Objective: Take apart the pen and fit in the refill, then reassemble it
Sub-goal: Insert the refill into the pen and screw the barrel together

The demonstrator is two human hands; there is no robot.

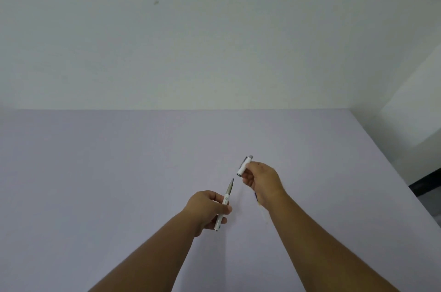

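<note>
My left hand [207, 210] grips a white pen body [226, 198] around its middle, with the grey metal tip pointing up and away. My right hand [260, 180] holds the white pen cap [244, 165] with its clip, a short gap up and right of the pen's tip. Cap and pen are apart. A thin pale stick, perhaps the refill [262, 211], lies on the table under my right wrist, mostly hidden.
A pale lilac table [119, 172] fills the lower view, with its right edge [405, 186] running diagonally down to the right. A white wall stands right behind it. A dark floor shows past the right edge.
</note>
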